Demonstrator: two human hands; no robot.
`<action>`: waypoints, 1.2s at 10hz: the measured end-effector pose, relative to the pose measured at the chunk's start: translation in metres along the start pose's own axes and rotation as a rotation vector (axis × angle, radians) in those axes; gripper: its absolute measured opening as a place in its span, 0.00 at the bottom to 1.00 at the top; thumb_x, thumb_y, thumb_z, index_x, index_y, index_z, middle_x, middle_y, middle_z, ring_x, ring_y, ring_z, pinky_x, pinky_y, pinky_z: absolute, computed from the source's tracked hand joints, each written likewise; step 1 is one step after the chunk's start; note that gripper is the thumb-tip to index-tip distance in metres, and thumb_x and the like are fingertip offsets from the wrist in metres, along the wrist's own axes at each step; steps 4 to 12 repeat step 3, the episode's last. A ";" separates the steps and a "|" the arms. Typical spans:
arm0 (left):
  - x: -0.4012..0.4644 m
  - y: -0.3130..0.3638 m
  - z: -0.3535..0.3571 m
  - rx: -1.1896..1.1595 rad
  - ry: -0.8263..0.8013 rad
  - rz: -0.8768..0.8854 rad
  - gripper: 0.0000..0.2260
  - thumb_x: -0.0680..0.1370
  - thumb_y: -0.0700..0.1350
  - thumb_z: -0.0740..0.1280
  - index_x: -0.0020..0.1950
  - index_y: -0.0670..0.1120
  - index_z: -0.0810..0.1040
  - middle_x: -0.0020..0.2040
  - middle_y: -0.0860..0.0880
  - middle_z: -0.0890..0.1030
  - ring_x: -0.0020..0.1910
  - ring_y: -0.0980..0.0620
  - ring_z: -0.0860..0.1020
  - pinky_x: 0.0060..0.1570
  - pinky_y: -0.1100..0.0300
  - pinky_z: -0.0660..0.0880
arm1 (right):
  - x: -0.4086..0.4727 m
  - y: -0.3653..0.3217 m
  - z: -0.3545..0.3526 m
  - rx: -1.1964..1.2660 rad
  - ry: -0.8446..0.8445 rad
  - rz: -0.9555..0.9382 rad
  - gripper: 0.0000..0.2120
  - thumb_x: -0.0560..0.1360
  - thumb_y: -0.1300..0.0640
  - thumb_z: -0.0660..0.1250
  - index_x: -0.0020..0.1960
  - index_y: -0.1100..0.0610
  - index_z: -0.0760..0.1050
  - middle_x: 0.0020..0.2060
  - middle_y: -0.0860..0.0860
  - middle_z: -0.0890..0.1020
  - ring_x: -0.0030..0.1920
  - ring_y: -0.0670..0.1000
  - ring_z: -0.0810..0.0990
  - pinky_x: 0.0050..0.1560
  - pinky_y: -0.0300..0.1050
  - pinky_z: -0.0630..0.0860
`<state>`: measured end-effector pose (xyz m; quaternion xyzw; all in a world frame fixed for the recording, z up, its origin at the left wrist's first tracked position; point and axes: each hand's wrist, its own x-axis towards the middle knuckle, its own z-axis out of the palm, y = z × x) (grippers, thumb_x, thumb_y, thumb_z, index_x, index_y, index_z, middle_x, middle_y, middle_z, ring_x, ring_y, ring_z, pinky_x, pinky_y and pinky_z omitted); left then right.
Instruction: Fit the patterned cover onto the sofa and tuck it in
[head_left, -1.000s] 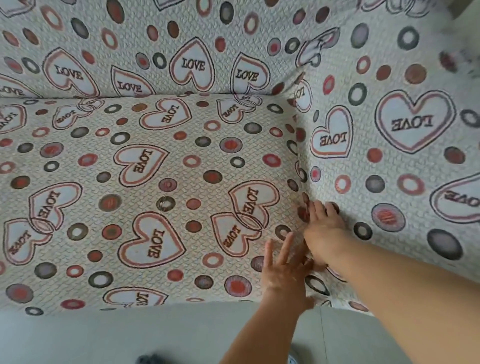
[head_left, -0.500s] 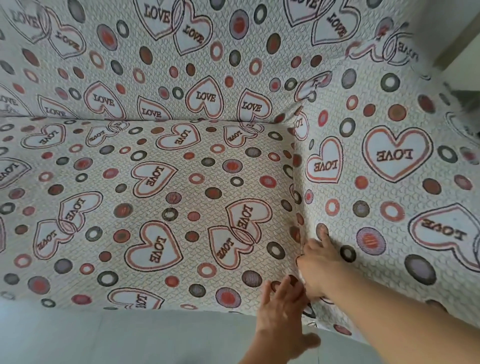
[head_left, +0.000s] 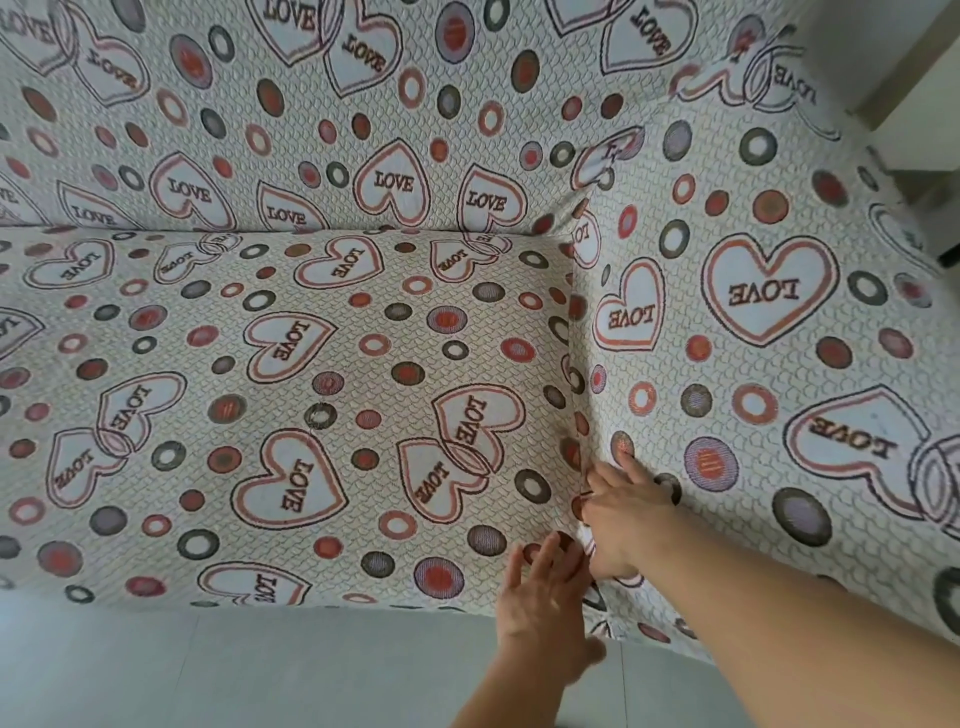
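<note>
The patterned cover (head_left: 363, 374), cream with "LOVE" hearts and red and dark rings, lies over the sofa's seat, backrest and right armrest. My right hand (head_left: 623, 512) presses with straight fingers into the crease between seat and right armrest, near the front corner. My left hand (head_left: 545, 608) lies flat with straight fingers on the cover at the seat's front right edge, just below and left of the right hand. The sofa itself is hidden under the fabric.
A pale grey floor (head_left: 234, 675) runs along the bottom below the seat's front edge. At the top right a bit of white wall and a wooden edge (head_left: 904, 67) shows beyond the armrest.
Both hands have slid toward me along the seat-armrest crease to the front corner. My view has tilted up, showing more backrest.
</note>
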<state>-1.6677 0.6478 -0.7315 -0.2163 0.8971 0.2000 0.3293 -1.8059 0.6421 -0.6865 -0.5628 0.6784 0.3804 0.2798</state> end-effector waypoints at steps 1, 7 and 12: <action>-0.011 0.007 0.001 -0.064 0.090 -0.018 0.36 0.78 0.61 0.58 0.78 0.54 0.40 0.77 0.58 0.35 0.74 0.55 0.32 0.70 0.47 0.31 | -0.014 -0.009 -0.001 -0.057 -0.004 0.009 0.33 0.75 0.52 0.60 0.77 0.56 0.54 0.77 0.60 0.47 0.76 0.59 0.40 0.71 0.66 0.33; -0.059 0.027 0.017 -0.485 0.396 -0.015 0.20 0.73 0.53 0.62 0.62 0.50 0.79 0.65 0.55 0.74 0.62 0.58 0.75 0.58 0.71 0.70 | -0.064 -0.047 0.012 0.208 0.127 -0.228 0.10 0.74 0.63 0.62 0.53 0.58 0.78 0.53 0.57 0.79 0.53 0.57 0.77 0.59 0.56 0.71; -0.059 0.027 0.017 -0.485 0.396 -0.015 0.20 0.73 0.53 0.62 0.62 0.50 0.79 0.65 0.55 0.74 0.62 0.58 0.75 0.58 0.71 0.70 | -0.064 -0.047 0.012 0.208 0.127 -0.228 0.10 0.74 0.63 0.62 0.53 0.58 0.78 0.53 0.57 0.79 0.53 0.57 0.77 0.59 0.56 0.71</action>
